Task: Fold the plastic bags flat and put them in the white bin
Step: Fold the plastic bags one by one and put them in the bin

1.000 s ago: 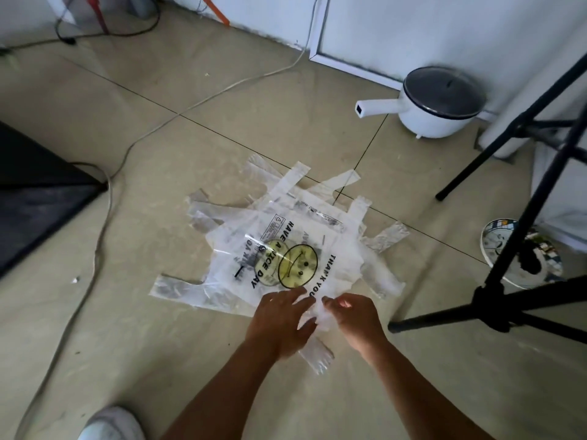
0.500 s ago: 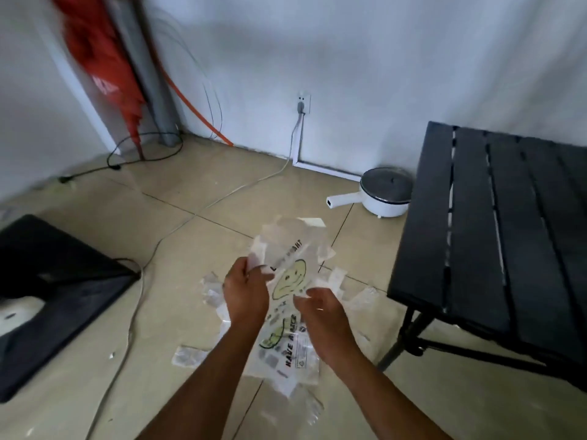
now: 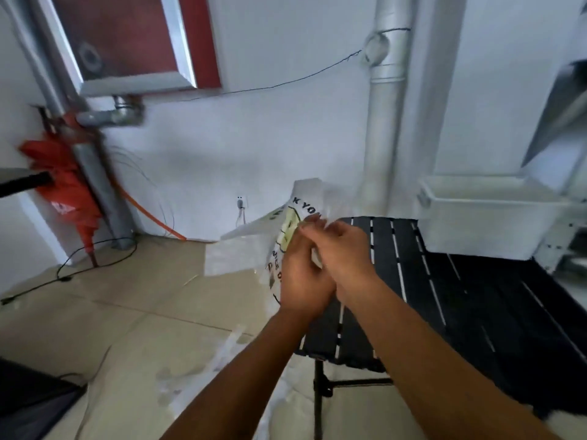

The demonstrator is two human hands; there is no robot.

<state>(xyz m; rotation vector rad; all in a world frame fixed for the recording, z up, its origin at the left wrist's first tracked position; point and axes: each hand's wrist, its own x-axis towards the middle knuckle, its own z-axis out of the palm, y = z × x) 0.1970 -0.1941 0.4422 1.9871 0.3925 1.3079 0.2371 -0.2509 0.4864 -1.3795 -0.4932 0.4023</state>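
One printed plastic bag (image 3: 287, 228) hung in the air above the left edge of the black slatted counter (image 3: 460, 296). Both grips were closed on it: the left hand (image 3: 301, 281) and the right hand (image 3: 346, 252) were pressed together, pinching the film near its smiley print. I judged the bag nearly weightless, limp and slippery, apt to balloon and slide. It wanted holding by a doubled edge or the handle straps, then smoothing flat on the counter before any fold. The white bin (image 3: 486, 217) stood at the counter's far edge, well apart from the bag. More bags (image 3: 228, 354) lay on the floor (image 3: 127, 296) below. Half a second earlier the hands had been apart, holding the bag lower over that floor pile. By now they had met, higher and nearer the counter, and the bin had come into view.
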